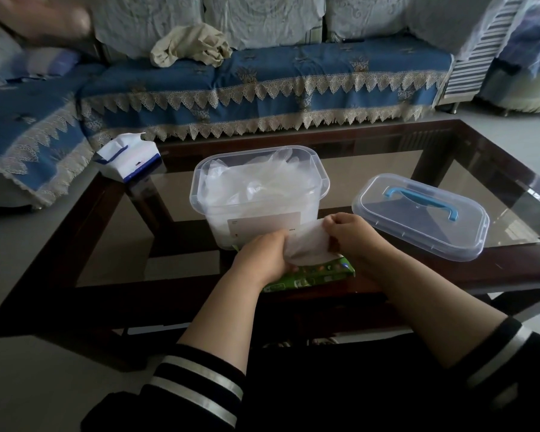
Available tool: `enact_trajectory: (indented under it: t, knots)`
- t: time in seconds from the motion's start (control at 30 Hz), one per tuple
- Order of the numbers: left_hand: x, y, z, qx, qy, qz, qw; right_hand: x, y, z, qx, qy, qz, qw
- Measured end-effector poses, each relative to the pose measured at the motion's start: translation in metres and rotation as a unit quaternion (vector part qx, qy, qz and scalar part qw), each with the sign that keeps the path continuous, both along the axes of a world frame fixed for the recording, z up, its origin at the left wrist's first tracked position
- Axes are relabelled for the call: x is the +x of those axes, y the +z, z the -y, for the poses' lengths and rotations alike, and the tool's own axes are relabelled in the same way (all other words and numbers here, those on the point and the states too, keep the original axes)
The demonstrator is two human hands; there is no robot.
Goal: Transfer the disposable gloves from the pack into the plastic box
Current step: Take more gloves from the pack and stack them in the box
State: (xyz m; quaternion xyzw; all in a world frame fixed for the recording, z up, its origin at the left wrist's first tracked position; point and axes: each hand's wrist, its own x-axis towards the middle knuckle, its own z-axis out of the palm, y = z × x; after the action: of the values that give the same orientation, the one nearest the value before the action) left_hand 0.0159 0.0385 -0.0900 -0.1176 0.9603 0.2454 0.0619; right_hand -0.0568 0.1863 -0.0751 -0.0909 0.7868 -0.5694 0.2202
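Only 1 view here, worn on the head, looking forward and steeply down over both forearms onto the near edge of the glass worktop (449, 169). Close enough that the hands (309, 247) sit just below frame centre, with the striped sleeves (197, 385) filling the bottom corners. Wide-angle, with straight edges bowed toward the borders, taking in the sofa (262, 76) across the top and the floor (511, 116) at far right.

The room is dimly and evenly lit, with soft daylight reflected as pale glare on the right of the glass surface (449, 169), while straight lines are bent towards the edges and the upper left corner is smeared by blur.
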Motion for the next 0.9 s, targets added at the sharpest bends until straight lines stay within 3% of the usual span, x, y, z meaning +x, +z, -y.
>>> enact_trajectory:
  t: [0.13,0.23,0.37,0.53,0.7,0.77,0.9]
  knots:
    - [-0.002,-0.002,-0.002,-0.004,-0.010,-0.009,1.000,0.003,0.007,-0.006,0.111,0.112,-0.152,0.976]
    - [-0.004,-0.003,-0.004,0.014,-0.018,-0.013,1.000,0.002,0.004,-0.005,0.119,0.101,-0.190,0.969]
    - [-0.007,-0.005,-0.010,0.021,-0.031,-0.025,0.999,0.002,0.001,-0.004,-0.001,0.040,-0.169,0.985]
    - [-0.012,-0.009,-0.010,-0.002,-0.030,-0.012,0.999,0.000,0.009,-0.010,-0.215,0.003,-0.032,0.976]
    - [-0.017,-0.013,-0.009,-0.021,-0.035,0.002,0.999,0.001,0.016,-0.010,-0.284,-0.012,0.014,0.959]
    - [-0.016,-0.010,-0.010,-0.012,-0.042,0.001,0.999,-0.002,0.014,-0.012,-0.246,-0.012,-0.008,0.969]
    - [-0.009,0.004,-0.007,0.077,-0.026,-0.025,0.996,-0.010,0.017,-0.023,-0.038,0.038,-0.171,0.984]
